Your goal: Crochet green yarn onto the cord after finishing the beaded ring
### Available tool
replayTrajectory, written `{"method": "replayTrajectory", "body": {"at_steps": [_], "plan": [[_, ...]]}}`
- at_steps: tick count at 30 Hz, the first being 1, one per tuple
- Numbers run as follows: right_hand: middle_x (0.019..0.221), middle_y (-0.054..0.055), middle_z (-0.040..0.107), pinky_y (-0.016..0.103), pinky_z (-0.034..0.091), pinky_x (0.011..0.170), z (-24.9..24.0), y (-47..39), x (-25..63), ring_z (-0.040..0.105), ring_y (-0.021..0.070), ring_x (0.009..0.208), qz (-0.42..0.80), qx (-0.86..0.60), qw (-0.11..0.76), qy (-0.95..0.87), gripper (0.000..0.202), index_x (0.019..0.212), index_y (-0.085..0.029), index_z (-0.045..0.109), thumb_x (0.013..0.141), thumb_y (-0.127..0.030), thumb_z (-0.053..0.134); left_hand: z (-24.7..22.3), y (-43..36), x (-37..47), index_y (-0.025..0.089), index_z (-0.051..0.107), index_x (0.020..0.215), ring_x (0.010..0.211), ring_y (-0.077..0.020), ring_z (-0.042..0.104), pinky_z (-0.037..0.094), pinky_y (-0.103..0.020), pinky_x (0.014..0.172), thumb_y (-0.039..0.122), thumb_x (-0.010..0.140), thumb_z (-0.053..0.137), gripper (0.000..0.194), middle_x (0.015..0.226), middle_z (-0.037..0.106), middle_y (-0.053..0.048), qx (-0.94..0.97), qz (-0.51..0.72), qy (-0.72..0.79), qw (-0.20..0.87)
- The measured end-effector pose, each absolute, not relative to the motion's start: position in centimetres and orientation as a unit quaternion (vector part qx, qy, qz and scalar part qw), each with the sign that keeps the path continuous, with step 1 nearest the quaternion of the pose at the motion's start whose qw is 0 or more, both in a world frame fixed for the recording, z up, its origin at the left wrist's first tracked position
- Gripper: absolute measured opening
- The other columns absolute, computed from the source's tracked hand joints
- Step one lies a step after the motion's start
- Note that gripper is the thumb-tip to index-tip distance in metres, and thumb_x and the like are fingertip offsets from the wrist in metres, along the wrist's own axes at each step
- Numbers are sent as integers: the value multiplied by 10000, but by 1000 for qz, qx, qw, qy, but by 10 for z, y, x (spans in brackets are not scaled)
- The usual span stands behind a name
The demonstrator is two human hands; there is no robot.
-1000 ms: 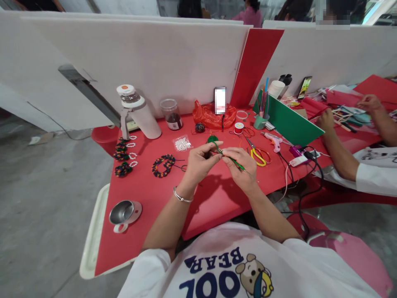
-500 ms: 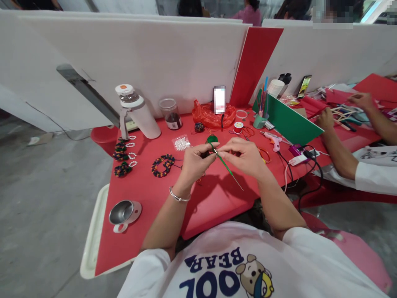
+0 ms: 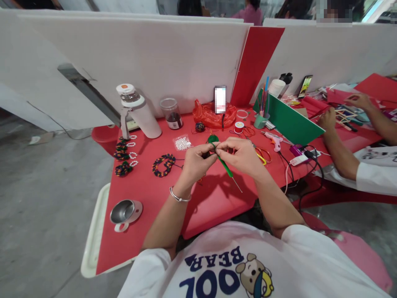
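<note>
My left hand (image 3: 200,160) is closed in a pinch, its fingertips on a strand of green yarn. My right hand (image 3: 237,155) is closed too, meeting the left fingertips around a green-handled crochet hook (image 3: 226,167). The hook's thin metal end points down and toward me, to the right. Just beyond my fingers lies a green yarn ball (image 3: 212,138). My fingers hide where the yarn meets the hook. To the left of my left hand lies a dark multicoloured crocheted loop (image 3: 163,165) with loose cord ends.
A bag of white beads (image 3: 182,142), a jar (image 3: 171,114), a flask (image 3: 144,118) and a metal cup (image 3: 125,211) stand or lie leftward. Rightward are yellow-handled scissors (image 3: 260,156), a pink glue gun (image 3: 274,140) and a green board (image 3: 290,120). A co-worker's arm (image 3: 344,151) reaches in at right.
My right fingers have shifted slightly left and closed in against the left fingertips. The hook has tilted a little steeper, and the silvery part between my fingertips no longer shows.
</note>
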State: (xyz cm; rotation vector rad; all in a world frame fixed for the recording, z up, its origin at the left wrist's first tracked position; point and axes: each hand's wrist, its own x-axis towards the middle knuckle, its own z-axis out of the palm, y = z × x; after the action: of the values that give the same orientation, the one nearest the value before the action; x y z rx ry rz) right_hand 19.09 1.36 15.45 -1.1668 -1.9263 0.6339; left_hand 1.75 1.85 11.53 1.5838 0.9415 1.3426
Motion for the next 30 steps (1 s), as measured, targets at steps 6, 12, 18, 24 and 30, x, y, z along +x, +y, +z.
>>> {"method": "replayTrajectory", "body": {"at_steps": [6, 12, 18, 24, 30], "plan": [[749, 0, 704, 266, 438, 647, 154, 13, 192, 568, 116, 658, 259, -443, 413, -752, 111, 816, -202, 795, 867, -216, 697, 116, 20, 15, 171, 834, 811, 741, -177, 697, 552, -262, 672, 186, 725, 759, 115, 813, 799, -42, 605, 537, 379, 449], [743, 1, 705, 270, 455, 643, 151, 12, 194, 563, 116, 647, 260, -435, 427, -749, 123, 789, -202, 780, 878, -248, 708, 112, 23, 14, 171, 870, 922, 649, -142, 644, 510, -245, 597, 194, 674, 822, 253, 826, 802, -51, 565, 553, 395, 468], [752, -1, 706, 255, 449, 610, 161, -2, 202, 568, 106, 631, 294, -407, 413, -760, 105, 809, -195, 778, 866, -185, 690, 113, 27, 11, 173, 873, 991, 613, -107, 585, 477, -228, 580, 184, 654, 806, 344, 770, 778, -25, 547, 554, 416, 469], [703, -14, 708, 259, 501, 698, 159, -36, 230, 633, 128, 694, 323, -159, 216, -908, 178, 810, -234, 770, 868, -114, 652, 117, 37, -9, 175, 871, 973, 509, -54, 452, 369, -199, 478, 166, 628, 781, 357, 704, 728, 4, 482, 621, 462, 410], [1112, 40, 827, 271, 548, 780, 122, -65, 279, 758, 180, 965, 295, -269, 59, -915, 420, 1206, -286, 783, 870, -74, 644, 119, 43, -32, 207, 866, 928, 472, -57, 433, 325, -202, 422, 166, 653, 798, 287, 646, 674, 15, 458, 676, 464, 343]]}}
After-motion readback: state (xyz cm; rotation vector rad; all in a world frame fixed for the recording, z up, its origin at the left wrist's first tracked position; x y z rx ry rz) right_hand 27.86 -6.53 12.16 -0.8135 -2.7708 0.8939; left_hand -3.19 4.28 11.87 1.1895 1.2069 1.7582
